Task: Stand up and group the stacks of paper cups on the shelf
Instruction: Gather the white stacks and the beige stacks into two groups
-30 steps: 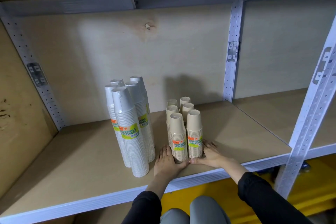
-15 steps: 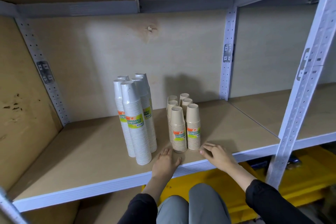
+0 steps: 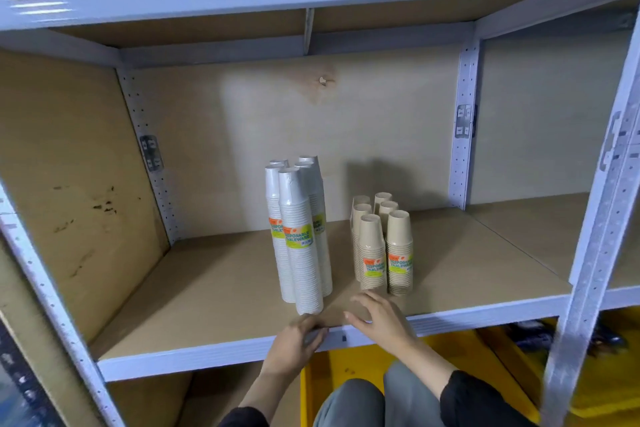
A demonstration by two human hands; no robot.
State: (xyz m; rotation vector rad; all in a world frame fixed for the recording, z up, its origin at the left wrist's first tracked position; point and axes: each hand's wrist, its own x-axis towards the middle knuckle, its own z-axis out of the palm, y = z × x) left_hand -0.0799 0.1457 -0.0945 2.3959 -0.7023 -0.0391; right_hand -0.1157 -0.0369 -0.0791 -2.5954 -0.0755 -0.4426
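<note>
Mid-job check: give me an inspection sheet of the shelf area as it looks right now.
Surface: shelf board, bare apart from the cups.
Job's things: white stacks upright, packed together left of centre; brown stacks upright, shorter, grouped in two rows to their right, a gap between the groups.
Clutter: nothing seen.
Grippers: left hand at the shelf's front edge, empty; right hand open, just in front of the brown stacks, touching no cup.
Cables: nothing seen.
Surroundings: metal uprights, boxes on the shelf above, yellow bin below.
</note>
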